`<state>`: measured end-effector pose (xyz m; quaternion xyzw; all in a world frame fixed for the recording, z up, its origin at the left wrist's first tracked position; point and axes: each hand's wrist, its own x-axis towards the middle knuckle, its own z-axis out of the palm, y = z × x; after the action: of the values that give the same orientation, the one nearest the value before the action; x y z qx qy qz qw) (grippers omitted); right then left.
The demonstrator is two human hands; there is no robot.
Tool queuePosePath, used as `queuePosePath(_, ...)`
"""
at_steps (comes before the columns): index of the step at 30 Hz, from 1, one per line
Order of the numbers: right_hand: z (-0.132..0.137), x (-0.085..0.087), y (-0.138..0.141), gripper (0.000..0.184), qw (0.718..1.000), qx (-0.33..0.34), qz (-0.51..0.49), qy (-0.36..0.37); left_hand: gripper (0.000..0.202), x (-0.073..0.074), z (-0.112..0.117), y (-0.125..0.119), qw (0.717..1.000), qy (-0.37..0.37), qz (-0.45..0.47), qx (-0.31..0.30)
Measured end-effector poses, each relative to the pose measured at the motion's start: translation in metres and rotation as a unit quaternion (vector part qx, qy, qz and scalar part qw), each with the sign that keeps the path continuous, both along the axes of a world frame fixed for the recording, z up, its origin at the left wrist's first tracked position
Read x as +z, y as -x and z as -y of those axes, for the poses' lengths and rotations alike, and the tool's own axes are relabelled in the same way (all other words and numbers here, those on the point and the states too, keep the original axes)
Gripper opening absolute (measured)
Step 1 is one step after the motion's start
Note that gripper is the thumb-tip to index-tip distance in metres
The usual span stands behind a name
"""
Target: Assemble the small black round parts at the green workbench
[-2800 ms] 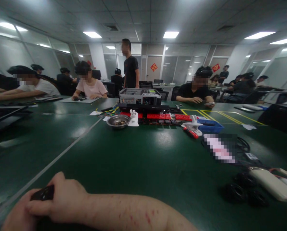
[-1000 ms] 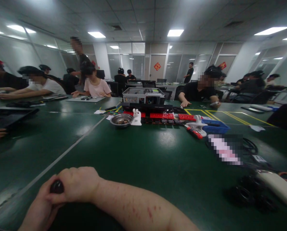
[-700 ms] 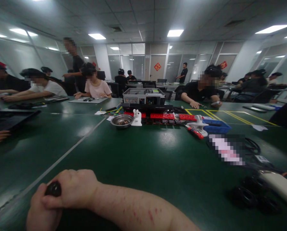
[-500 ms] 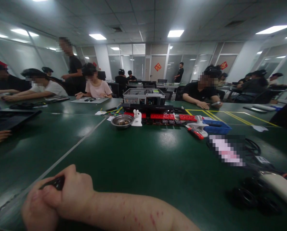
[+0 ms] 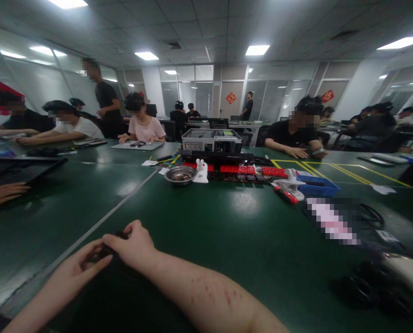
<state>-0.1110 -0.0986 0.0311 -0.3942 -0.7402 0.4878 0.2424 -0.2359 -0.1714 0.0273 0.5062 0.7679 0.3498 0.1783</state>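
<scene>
A small dark object [image 5: 122, 234], its kind unclear, is pinched between my two hands low over the green table. My left hand [image 5: 83, 268] comes in from the lower left, its fingers curled against the near side of the object. Reaching across from the right, my right hand [image 5: 135, 245] grips it from the other side with thumb and fingers. Most of the object is hidden by my fingers.
Farther off lie a metal bowl [image 5: 179, 175] of small parts, a red-and-black row of components [image 5: 241, 172], an open metal case [image 5: 211, 140], a red-handled tool [image 5: 286, 194] and a blue tray [image 5: 317, 186]. At left, another person's hand [image 5: 5, 194] touches a black panel [image 5: 19, 169].
Both hands have moved up and right, away from me, carrying the dark object. My left hand has shifted from a tight clasp against the right to a looser hold with its fingers extended.
</scene>
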Motion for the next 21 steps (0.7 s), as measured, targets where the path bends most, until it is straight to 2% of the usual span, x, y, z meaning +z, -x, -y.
queuePosePath(3, -0.006, 0.001, -0.003, 0.06, 0.996, 0.035, 0.062, -0.06, 0.051, -0.002, -0.005, 0.008, 0.996, 0.04, -0.006, -0.085)
queuePosePath(6, -0.007, 0.003, -0.007, 0.06, 0.99, 0.024, 0.065, -0.12, 0.047, -0.005, -0.021, 0.014, 0.989, 0.06, -0.082, -0.11)
queuePosePath(10, -0.013, 0.0, -0.017, 0.042, 0.983, -0.026, 0.032, -0.181, 0.051, -0.016, -0.064, 0.022, 0.988, 0.039, -0.134, -0.066)
queuePosePath(13, -0.016, -0.005, -0.027, 0.033, 0.976, -0.024, 0.029, -0.213, 0.058, -0.027, -0.104, 0.027, 0.988, 0.027, -0.135, -0.064)
queuePosePath(15, -0.015, -0.009, -0.037, 0.031, 0.974, -0.016, 0.032, -0.224, 0.056, -0.031, -0.128, 0.028, 0.981, 0.014, -0.178, -0.073)
queuePosePath(17, -0.012, -0.011, -0.048, 0.031, 0.973, -0.007, 0.037, -0.227, 0.058, -0.032, -0.149, 0.028, 0.973, -0.006, -0.225, -0.039)
queuePosePath(21, -0.003, -0.012, -0.073, 0.025, 0.972, 0.022, 0.052, -0.228, 0.07, -0.027, -0.178, 0.023, 0.97, 0.039, -0.233, 0.057)
